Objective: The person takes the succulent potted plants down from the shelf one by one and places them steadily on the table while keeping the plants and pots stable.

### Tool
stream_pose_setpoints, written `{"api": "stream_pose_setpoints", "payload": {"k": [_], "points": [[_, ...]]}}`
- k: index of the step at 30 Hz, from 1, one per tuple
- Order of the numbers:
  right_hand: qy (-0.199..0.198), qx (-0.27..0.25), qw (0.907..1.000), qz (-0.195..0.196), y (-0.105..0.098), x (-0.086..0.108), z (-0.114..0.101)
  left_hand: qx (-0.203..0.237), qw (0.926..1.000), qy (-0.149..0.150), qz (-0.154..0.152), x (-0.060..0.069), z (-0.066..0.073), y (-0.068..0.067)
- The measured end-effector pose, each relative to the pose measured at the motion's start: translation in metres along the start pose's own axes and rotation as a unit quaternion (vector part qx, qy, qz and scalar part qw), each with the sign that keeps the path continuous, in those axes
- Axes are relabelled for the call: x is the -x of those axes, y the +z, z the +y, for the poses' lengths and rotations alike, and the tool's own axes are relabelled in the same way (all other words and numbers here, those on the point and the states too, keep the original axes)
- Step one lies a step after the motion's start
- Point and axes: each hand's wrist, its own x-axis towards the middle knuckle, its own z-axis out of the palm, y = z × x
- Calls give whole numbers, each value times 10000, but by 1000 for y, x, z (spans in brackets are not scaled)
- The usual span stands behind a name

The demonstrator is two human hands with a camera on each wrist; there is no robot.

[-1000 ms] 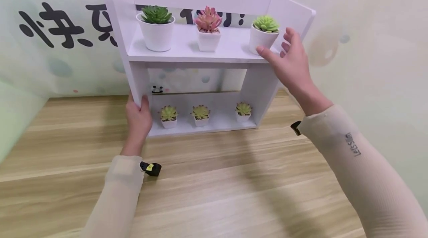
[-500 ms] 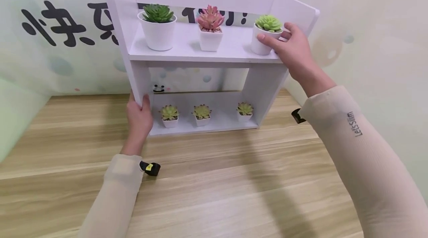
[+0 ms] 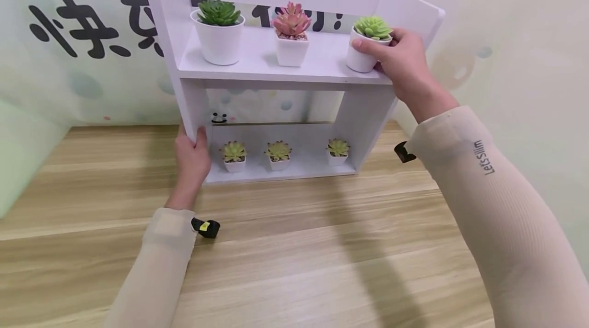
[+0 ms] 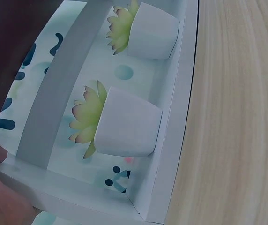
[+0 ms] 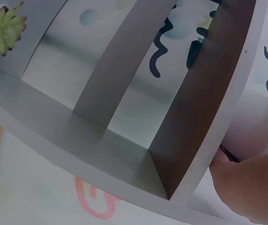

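Observation:
My right hand point(image 3: 405, 64) holds a round white pot with a light green succulent point(image 3: 362, 54) at the right end of the upper board; thumb in front, fingers mostly hidden behind. In the right wrist view the pot point(image 5: 256, 124) shows beside the hand point(image 5: 253, 183). Down at the left, my left hand point(image 3: 191, 159) grips the side panel of the white two-tier shelf point(image 3: 276, 75), thumb on its inner side. Also on the upper board stand a dark green succulent in a round pot point(image 3: 220, 41) and a pink succulent in a square pot point(image 3: 292, 50).
Three small yellow-green succulents stand on the lower board: left point(image 3: 234, 161), middle point(image 3: 279, 160) and right point(image 3: 338, 156). Beneath the shelf is a wood-grain table point(image 3: 276, 246). A pale wall with black lettering point(image 3: 92, 28) rises behind.
My right hand has closed in from beside the light green succulent's pot and now holds it. The left hand keeps its grip on the side panel. The view has tilted slightly.

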Motion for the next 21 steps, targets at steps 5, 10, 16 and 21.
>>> {"api": "stream_pose_setpoints", "payload": {"k": [5,10,16,21], "points": [[-150,-718,9973,-74,-1,9,-2,73,10000,-26,18,1,2,1],[-383,-1217,9913,-313,-3,24,-4,165,9999,21,49,0,1,-1],[-673,-1374,9867,-545,-5,49,0,136,9999,58,22,0,0,-2],[-821,-1319,9859,-626,-6,70,6,107,9999,63,20,1,0,0]]}}
